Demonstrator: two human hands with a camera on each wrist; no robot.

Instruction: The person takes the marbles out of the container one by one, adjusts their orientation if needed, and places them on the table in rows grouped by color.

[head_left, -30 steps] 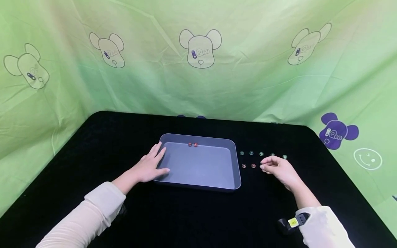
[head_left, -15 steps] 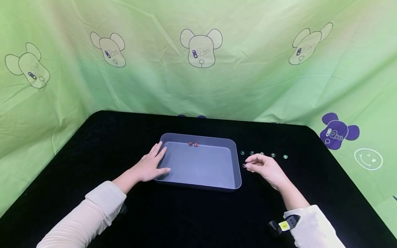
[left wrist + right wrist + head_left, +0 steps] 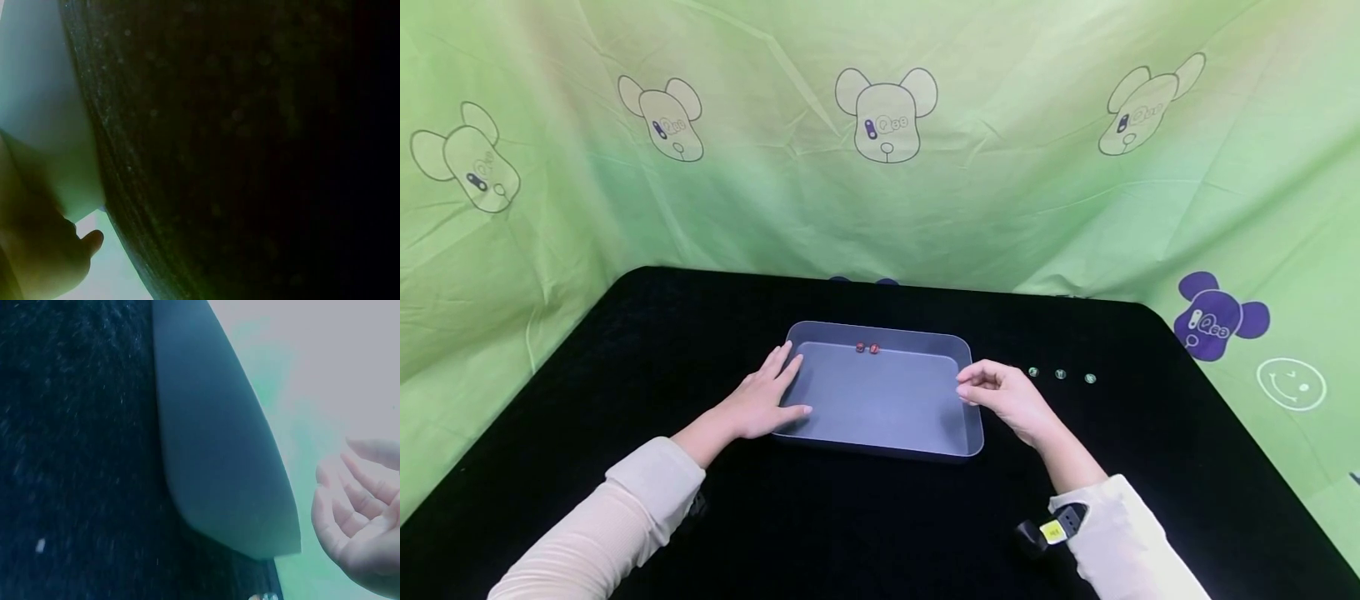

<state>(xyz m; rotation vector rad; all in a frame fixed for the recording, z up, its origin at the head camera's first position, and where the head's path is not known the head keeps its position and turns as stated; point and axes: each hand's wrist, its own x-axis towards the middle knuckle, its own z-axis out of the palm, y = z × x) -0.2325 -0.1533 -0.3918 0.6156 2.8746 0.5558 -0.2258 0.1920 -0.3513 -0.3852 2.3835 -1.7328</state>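
Note:
A shallow grey baking pan (image 3: 880, 408) lies on the black cloth. Two small red marbles (image 3: 867, 348) rest inside it along the far wall. My left hand (image 3: 756, 404) rests on the pan's left side, fingers spread and thumb over the rim. At the right rim, my right hand (image 3: 1007, 400) pinches with thumb and fingertips, where a small red marble from the row sits, mostly hidden by the fingers. In the right wrist view the right hand (image 3: 365, 515) shows curled fingers beside the pan's wall (image 3: 225, 437). Green marbles (image 3: 1061, 374) lie in a row to the right.
The black-covered table (image 3: 880, 525) extends round the pan, with a green printed curtain (image 3: 880, 217) behind it. Other red marbles and part of the green row are hidden behind the right hand. The left wrist view shows mostly dark cloth (image 3: 219, 150).
My right hand has moved left from the row of red marbles to the pan's right rim, its fingertips kept together. The left hand and pan have stayed in place.

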